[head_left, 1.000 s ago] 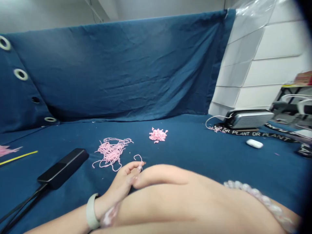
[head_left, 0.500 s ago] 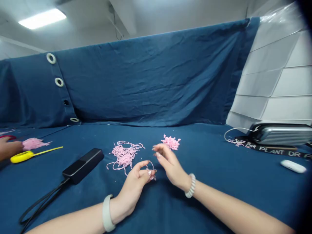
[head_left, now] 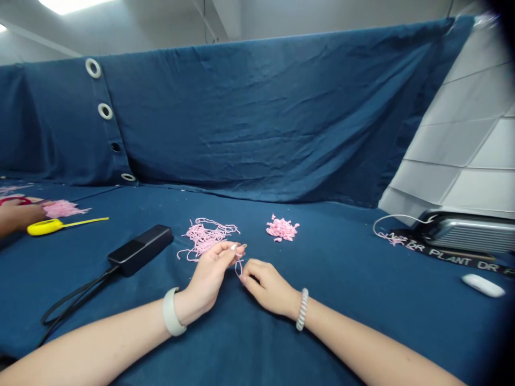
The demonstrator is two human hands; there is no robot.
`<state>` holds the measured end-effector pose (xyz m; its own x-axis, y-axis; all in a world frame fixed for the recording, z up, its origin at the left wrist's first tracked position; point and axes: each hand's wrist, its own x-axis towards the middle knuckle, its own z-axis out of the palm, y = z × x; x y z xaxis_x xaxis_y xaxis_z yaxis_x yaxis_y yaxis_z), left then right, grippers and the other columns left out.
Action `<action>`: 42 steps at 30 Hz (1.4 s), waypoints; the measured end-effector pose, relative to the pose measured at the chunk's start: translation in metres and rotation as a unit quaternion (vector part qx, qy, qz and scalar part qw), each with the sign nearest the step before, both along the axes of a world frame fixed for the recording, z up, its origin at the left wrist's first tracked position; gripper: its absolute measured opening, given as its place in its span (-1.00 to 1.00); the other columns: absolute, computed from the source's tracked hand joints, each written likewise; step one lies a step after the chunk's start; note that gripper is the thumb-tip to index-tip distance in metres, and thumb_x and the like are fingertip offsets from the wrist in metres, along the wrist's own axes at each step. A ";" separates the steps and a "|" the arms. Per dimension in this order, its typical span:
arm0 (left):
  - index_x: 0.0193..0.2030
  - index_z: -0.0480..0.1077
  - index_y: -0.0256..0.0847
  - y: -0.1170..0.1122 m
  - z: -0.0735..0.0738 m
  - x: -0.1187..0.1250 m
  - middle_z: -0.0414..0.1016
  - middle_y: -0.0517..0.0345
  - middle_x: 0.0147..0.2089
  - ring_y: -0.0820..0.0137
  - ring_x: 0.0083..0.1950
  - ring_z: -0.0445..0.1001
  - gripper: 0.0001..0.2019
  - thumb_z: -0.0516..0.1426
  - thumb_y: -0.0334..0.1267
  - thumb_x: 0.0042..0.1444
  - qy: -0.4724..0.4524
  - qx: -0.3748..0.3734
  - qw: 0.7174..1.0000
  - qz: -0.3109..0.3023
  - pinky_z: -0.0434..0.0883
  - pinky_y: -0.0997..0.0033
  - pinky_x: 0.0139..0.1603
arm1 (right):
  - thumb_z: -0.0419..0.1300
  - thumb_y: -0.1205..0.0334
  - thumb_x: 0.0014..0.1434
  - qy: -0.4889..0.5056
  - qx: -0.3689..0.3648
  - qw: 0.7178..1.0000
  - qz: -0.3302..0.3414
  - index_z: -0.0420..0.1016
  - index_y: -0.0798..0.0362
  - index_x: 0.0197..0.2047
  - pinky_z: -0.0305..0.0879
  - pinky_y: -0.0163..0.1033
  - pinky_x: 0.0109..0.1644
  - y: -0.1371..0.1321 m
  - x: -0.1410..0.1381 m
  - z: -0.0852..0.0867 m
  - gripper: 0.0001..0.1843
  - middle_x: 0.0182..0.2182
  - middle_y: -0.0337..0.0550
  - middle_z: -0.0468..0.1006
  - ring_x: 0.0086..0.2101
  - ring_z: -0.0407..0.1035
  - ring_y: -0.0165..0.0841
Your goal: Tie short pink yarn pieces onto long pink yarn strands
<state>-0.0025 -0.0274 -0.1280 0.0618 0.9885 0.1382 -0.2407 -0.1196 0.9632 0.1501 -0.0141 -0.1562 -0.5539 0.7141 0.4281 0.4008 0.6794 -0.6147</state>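
My left hand (head_left: 208, 281) and my right hand (head_left: 267, 289) are close together in front of me. A short pink yarn strand (head_left: 239, 266) hangs from my left fingertips down to my right fingers, and both hands seem to pinch it. Just beyond my left hand lies a tangled heap of pink yarn (head_left: 207, 237). A smaller pile of short pink yarn pieces (head_left: 282, 229) sits farther ahead, beyond my right hand. Neither hand touches these piles.
A black rectangular device (head_left: 140, 250) with a cable lies left of my hands on the blue cloth (head_left: 322, 321). At far left, a co-worker's hand (head_left: 18, 214) is near pink yarn and a yellow-handled tool (head_left: 44, 227). A silver case (head_left: 469, 233) and white earbud case (head_left: 483, 285) lie right.
My right hand has dropped from above the strand and closed near its lower end, next to my left hand. The view has also shifted slightly, moving the yarn piles higher in the frame.
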 end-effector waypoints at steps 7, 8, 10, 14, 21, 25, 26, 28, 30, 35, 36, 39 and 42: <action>-0.05 0.32 -0.25 -0.004 -0.004 0.001 0.54 0.07 -0.25 0.37 -0.17 0.47 -0.71 0.16 -0.22 0.11 0.017 -0.010 0.999 -0.041 0.31 0.35 -0.07 | 0.20 0.30 0.07 0.094 -0.094 0.991 -0.024 0.24 0.05 -0.41 0.19 -0.33 -0.32 0.004 0.002 -0.004 -0.85 -0.46 -0.29 0.45 -0.43 0.33 -0.42; 0.03 0.26 -0.23 -0.003 -0.003 0.001 0.55 0.07 -0.24 0.35 -0.12 0.47 -0.64 0.16 -0.22 0.10 0.012 -0.012 0.999 -0.033 0.30 0.33 -0.03 | 0.18 0.32 0.07 0.103 -0.106 0.989 -0.022 0.24 0.04 -0.40 0.20 -0.33 -0.32 0.005 0.002 -0.005 -0.87 -0.47 -0.30 0.46 -0.43 0.35 -0.42; 0.11 0.16 -0.20 -0.002 -0.001 0.001 0.56 0.08 -0.24 0.33 -0.03 0.45 -0.53 0.18 -0.21 0.09 -0.001 -0.015 1.000 -0.012 0.28 0.31 0.03 | 0.15 0.34 0.09 0.115 -0.127 0.985 -0.024 0.26 0.04 -0.35 0.23 -0.32 -0.29 0.005 0.002 -0.006 -0.90 -0.48 -0.30 0.50 -0.43 0.39 -0.41; -0.10 0.29 -0.22 -0.001 0.003 0.000 0.56 0.09 -0.21 0.34 0.00 0.45 -0.71 0.22 -0.24 0.06 -0.039 -0.012 0.999 -0.006 0.24 0.31 0.11 | 0.11 0.35 0.10 0.099 -0.099 0.987 -0.076 0.34 0.05 -0.18 0.24 -0.29 -0.30 0.008 0.003 -0.006 -0.82 -0.52 -0.30 0.51 -0.48 0.38 -0.39; -0.31 0.43 -0.26 -0.006 0.009 -0.001 0.58 0.10 -0.29 0.37 -0.12 0.50 -0.84 0.23 -0.21 0.04 -0.057 0.040 0.997 -0.041 0.29 0.30 0.09 | 0.14 0.24 0.06 0.149 -0.114 0.958 -0.214 0.60 0.04 -0.34 0.30 -0.18 -0.18 0.027 0.012 -0.013 -0.80 -0.35 -0.13 0.61 -0.33 0.45 -0.25; -0.29 0.46 -0.25 -0.002 0.014 -0.004 0.58 0.13 -0.25 0.43 -0.11 0.49 -0.84 0.27 -0.26 -0.02 -0.042 0.051 0.998 0.022 0.31 0.42 0.07 | 0.15 0.19 0.02 0.206 -0.150 0.936 -0.244 0.60 0.08 -0.22 0.35 -0.13 -0.15 0.041 0.018 -0.027 -0.71 -0.28 -0.06 0.61 -0.27 0.47 -0.20; -0.29 0.46 -0.25 0.000 0.016 -0.005 0.57 0.14 -0.26 0.45 -0.12 0.49 -0.84 0.28 -0.27 -0.03 -0.052 0.051 0.997 0.031 0.31 0.44 0.07 | 0.16 0.18 0.02 0.218 -0.155 0.930 -0.250 0.59 0.09 -0.20 0.35 -0.13 -0.15 0.044 0.019 -0.029 -0.70 -0.26 -0.05 0.61 -0.27 0.47 -0.20; -0.31 0.45 -0.27 0.001 0.019 -0.006 0.56 0.15 -0.29 0.46 -0.14 0.49 -0.84 0.27 -0.26 -0.01 -0.101 0.052 0.993 0.020 0.32 0.45 0.08 | 0.15 0.16 0.01 0.244 -0.164 0.920 -0.260 0.58 0.11 -0.17 0.36 -0.15 -0.17 0.047 0.021 -0.033 -0.66 -0.25 -0.04 0.60 -0.27 0.47 -0.22; -0.34 0.44 -0.28 0.001 0.022 -0.006 0.54 0.16 -0.34 0.46 -0.17 0.50 -0.83 0.25 -0.21 0.01 -0.166 0.045 0.985 -0.014 0.34 0.41 0.07 | 0.12 0.12 0.04 0.269 -0.169 0.909 -0.270 0.55 0.11 -0.12 0.37 -0.17 -0.18 0.049 0.022 -0.033 -0.62 -0.27 -0.06 0.60 -0.29 0.47 -0.25; -0.36 0.41 -0.27 -0.008 0.022 -0.003 0.51 0.22 -0.42 0.64 -0.58 0.37 -0.84 0.26 -0.25 -0.02 -0.182 -0.031 0.980 -0.071 0.49 0.41 -0.23 | 0.19 0.03 0.00 0.418 -0.212 0.840 -0.274 0.54 0.14 -0.20 0.35 -0.20 -0.17 0.049 0.024 -0.028 -0.61 -0.30 -0.07 0.58 -0.27 0.44 -0.27; -0.35 0.41 -0.28 -0.010 0.020 -0.002 0.52 0.20 -0.41 0.67 -0.63 0.32 -0.84 0.26 -0.26 -0.01 -0.163 -0.042 0.982 -0.082 0.48 0.46 -0.35 | 0.21 0.02 -0.02 0.449 -0.219 0.823 -0.271 0.54 0.15 -0.24 0.34 -0.21 -0.14 0.049 0.024 -0.027 -0.62 -0.30 -0.07 0.58 -0.24 0.44 -0.26; -0.28 0.41 -0.29 -0.012 0.013 0.001 0.53 0.12 -0.32 0.69 -0.69 0.22 -0.81 0.23 -0.23 0.01 -0.100 -0.059 0.988 -0.106 0.28 0.62 -0.66 | 0.21 -0.01 -0.02 0.488 -0.216 0.801 -0.270 0.51 0.12 -0.32 0.31 -0.23 -0.08 0.048 0.023 -0.023 -0.65 -0.30 -0.11 0.56 -0.21 0.44 -0.30; -0.09 0.35 -0.28 -0.010 0.004 0.003 0.52 0.11 -0.38 0.69 -0.68 0.16 -0.70 0.21 -0.23 0.03 -0.058 -0.066 0.990 -0.106 0.11 0.66 -0.69 | 0.20 -0.03 -0.02 0.507 -0.220 0.792 -0.258 0.45 0.10 -0.36 0.35 -0.26 -0.14 0.046 0.022 -0.019 -0.66 -0.38 -0.19 0.54 -0.31 0.46 -0.37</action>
<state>0.0009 -0.0372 -0.1241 0.2606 0.9651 0.0262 -0.3571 0.0711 0.9314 0.1717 0.0316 -0.1748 0.3304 0.9372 0.1118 -0.2969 0.2156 -0.9302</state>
